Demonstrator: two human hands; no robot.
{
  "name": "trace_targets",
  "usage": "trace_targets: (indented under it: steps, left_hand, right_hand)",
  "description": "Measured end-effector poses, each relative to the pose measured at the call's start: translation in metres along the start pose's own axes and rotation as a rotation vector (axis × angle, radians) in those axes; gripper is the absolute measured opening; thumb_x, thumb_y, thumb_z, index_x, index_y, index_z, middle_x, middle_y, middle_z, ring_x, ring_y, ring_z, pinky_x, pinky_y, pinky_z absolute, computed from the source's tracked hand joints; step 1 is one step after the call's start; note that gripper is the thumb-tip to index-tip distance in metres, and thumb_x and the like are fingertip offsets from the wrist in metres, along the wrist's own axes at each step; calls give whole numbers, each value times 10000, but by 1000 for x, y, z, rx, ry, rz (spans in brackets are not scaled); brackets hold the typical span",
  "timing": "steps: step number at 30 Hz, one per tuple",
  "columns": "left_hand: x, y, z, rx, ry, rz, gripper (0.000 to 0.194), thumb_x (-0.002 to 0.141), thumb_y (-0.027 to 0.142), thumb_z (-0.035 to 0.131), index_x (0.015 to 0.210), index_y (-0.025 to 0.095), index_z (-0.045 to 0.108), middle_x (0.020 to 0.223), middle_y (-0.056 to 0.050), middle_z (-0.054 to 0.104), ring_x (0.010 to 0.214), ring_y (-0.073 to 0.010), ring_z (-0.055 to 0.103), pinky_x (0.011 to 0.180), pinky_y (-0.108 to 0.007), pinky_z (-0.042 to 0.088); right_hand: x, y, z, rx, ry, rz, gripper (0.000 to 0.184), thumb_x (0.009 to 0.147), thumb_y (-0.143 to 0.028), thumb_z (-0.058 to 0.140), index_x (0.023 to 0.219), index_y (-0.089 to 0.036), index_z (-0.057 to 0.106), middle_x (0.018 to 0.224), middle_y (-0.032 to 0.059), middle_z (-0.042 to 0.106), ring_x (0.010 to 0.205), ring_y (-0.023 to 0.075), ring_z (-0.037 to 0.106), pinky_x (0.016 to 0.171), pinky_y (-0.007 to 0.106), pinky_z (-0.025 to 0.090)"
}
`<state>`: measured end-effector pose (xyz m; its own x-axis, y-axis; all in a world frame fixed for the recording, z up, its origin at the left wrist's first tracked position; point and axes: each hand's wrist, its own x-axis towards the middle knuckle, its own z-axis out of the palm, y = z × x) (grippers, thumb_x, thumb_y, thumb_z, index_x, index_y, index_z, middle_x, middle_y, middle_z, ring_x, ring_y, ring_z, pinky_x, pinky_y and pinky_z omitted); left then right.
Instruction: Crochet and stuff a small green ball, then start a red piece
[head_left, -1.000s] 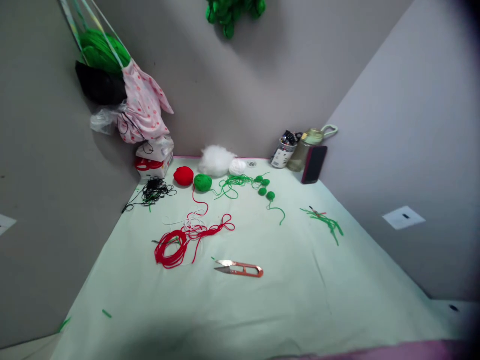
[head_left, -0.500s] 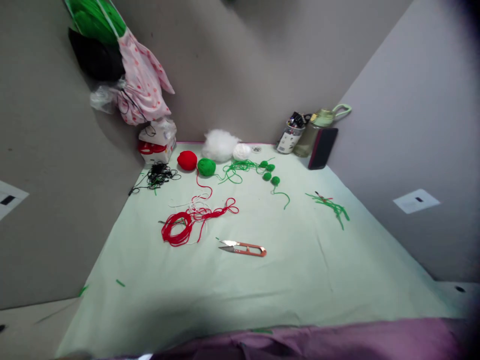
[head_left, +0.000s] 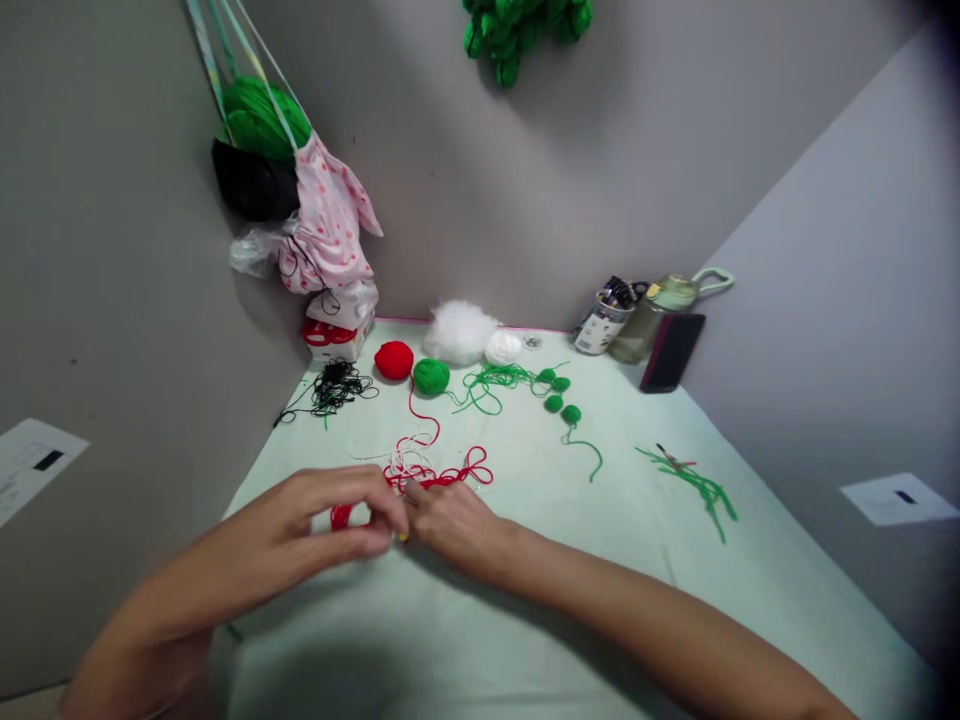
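Note:
A loose coil of red yarn [head_left: 439, 474] lies on the pale green table cover [head_left: 585, 560], its strand running back to a red yarn ball [head_left: 394, 360]. Both my hands meet over the near end of the coil. My left hand [head_left: 330, 520] is curled, its fingertips pinched on red strands that show under the fingers. My right hand [head_left: 457, 522] reaches in from the right, fingers pressed together against the left fingertips at the yarn. The orange snips seen earlier are hidden, probably under my right forearm.
At the back are a green yarn ball [head_left: 431, 376], white fluff [head_left: 461, 332], a white ball [head_left: 503, 347], small green pompoms [head_left: 561, 395], a black thread tangle [head_left: 334, 385], a cup of tools [head_left: 600, 322], a bottle [head_left: 652, 315] and a phone [head_left: 671, 352]. Green scraps [head_left: 694, 483] lie at the right. Bags hang on the left wall [head_left: 315, 220].
Both my hands have come into view and closed over the red yarn coil. The camera has tilted and shifted, and the snips are now covered.

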<state>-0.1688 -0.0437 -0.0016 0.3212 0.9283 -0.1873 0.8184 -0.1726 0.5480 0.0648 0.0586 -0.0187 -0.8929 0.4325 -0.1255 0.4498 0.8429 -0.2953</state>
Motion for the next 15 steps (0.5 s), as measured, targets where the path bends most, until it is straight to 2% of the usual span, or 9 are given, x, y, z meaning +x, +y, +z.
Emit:
trace_targets:
  steps: [3, 6, 8, 10, 11, 13, 14, 15]
  left_hand:
    - [55, 13, -4, 22, 6, -1, 324, 843, 396, 749, 1145, 286, 701, 1145, -71, 720, 1163, -319, 610, 1017, -422, 482]
    - [83, 23, 4, 40, 7, -2, 292, 848, 351, 725, 1130, 282, 688, 1146, -72, 708, 1150, -313, 605, 1011, -415, 465]
    - [92, 27, 14, 43, 3, 2, 288, 849, 315, 711, 1131, 267, 680, 1155, -78, 702, 1134, -309, 606, 995, -414, 464]
    - [100, 27, 23, 50, 6, 3, 284, 837, 289, 705, 1117, 253, 675, 1146, -79, 700, 1101, -304, 608, 964, -413, 466]
    - [104, 24, 24, 55, 14, 3, 240, 837, 276, 692, 1075, 248, 678, 1115, -73, 702, 1071, -297, 609, 941, -408, 466]
    - [113, 10, 18, 69, 49, -3, 70, 857, 235, 631, 916, 242, 669, 1001, -52, 702, 982, -275, 606, 894, -387, 454]
    - [118, 0, 11, 79, 79, -17, 112, 886, 202, 568, 808, 235, 642, 913, -47, 691, 925, -263, 599, 877, -381, 441]
    - [122, -12, 0, 92, 125, -44, 167, 904, 181, 524, 779, 227, 625, 870, -54, 675, 897, -264, 586, 884, -393, 424]
  right_hand:
    - [-6, 8, -4, 14, 24, 4, 238, 911, -10, 519, 1049, -114, 683, 1065, 147, 731, 687, 179, 629, 520, 293, 295]
    - [-33, 21, -23, 114, 110, 95, 195, 898, -60, 555, 1020, -154, 674, 1000, 92, 726, 755, 172, 635, 617, 270, 409]
    - [-53, 29, -35, 600, 287, 234, 153, 892, -88, 563, 917, -184, 679, 899, 40, 726, 775, 153, 626, 686, 253, 454]
    - [-74, 38, -41, 1022, 355, 337, 78, 913, -228, 620, 874, -189, 676, 778, 22, 720, 665, 135, 584, 617, 239, 435]
    - [-84, 43, -42, 1189, 373, 368, 121, 900, -301, 667, 857, -187, 670, 718, 19, 715, 572, 114, 521, 545, 226, 390]
    - [-106, 53, -40, 1448, 443, 382, 234, 819, -389, 779, 822, -193, 651, 632, 6, 695, 438, 71, 337, 423, 205, 246]
    - [-117, 58, -38, 1547, 537, 344, 298, 762, -421, 833, 774, -202, 632, 572, -13, 657, 411, 62, 277, 395, 202, 201]
    - [-128, 64, -37, 1625, 682, 283, 336, 729, -437, 864, 731, -212, 614, 523, -39, 598, 403, 58, 238, 379, 200, 182]
